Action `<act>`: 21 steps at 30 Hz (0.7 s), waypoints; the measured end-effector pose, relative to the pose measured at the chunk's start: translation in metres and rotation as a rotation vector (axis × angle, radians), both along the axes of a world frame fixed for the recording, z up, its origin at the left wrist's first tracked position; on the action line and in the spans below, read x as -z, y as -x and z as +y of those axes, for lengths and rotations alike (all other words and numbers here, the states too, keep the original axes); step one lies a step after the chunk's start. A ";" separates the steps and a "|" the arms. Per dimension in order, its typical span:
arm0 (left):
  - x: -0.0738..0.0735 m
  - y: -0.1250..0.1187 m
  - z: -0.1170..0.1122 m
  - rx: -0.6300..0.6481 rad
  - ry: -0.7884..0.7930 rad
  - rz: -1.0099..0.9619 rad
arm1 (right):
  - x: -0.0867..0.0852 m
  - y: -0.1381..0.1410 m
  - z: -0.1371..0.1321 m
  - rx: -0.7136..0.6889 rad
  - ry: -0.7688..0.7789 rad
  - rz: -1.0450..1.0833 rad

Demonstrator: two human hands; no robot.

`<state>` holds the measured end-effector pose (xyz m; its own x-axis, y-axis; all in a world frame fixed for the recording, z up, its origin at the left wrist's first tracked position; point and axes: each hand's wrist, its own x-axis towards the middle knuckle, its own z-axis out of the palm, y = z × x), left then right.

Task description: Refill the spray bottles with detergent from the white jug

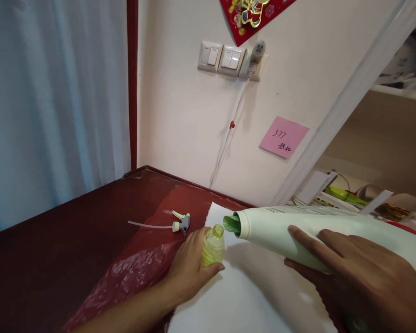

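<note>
**A:** ok what's the setup here? biggest stuff first pls

**B:** Dark red table below the fingers, then a white sheet spread beneath and between the two hands. Next is the large pale green bottle, gripped by the right fingers and tipped nearly flat, mouth pointing toward the left fingers. Those are wrapped round the small bottle, uncapped and upright. Smallest is the spray head, lying loose beyond the left fingers and off to their left.

**A:** so which step is this?

**B:** Pouring, I'd guess. The mouths are right beside each other; can't tell if they touch. Next move calls for a slow tilt from the right fingers, left ones steady. That neck's narrow, easy to spill.
</note>
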<state>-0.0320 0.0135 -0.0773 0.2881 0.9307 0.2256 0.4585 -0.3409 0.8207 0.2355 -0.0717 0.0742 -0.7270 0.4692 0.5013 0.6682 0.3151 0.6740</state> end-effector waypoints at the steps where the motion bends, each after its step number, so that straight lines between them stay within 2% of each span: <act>1: 0.000 0.000 0.000 0.001 -0.002 -0.001 | 0.001 -0.001 0.000 0.002 0.005 0.004; 8: 0.000 0.001 0.000 -0.008 0.003 0.010 | 0.003 -0.004 -0.001 0.011 -0.005 0.011; 16: 0.001 0.000 0.000 -0.010 -0.012 0.009 | -0.004 0.001 -0.003 0.013 -0.018 -0.042; 21: -0.001 0.000 0.000 -0.001 -0.001 0.008 | -0.001 -0.003 -0.003 0.011 0.002 -0.004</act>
